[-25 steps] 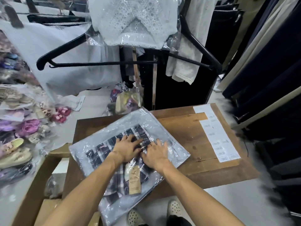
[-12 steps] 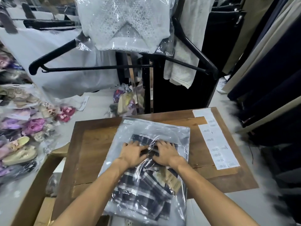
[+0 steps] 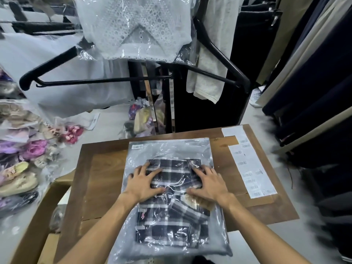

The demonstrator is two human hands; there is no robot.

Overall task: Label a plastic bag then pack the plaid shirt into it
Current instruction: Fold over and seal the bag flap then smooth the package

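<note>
On the wooden table (image 3: 99,168), both open hands, left hand (image 3: 145,182) and right hand (image 3: 207,182), press flat on the plastic bag (image 3: 169,149), probably pushing air off the plaid shirt (image 3: 171,221).

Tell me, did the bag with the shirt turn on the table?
Yes. The bag swung from slanted to lined up with the table edges, its sticker end pointing away.

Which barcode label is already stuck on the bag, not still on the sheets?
The small barcode label at the plastic bag's far left corner. The other labels sit on the white sticker sheets along the table's right side.
</note>
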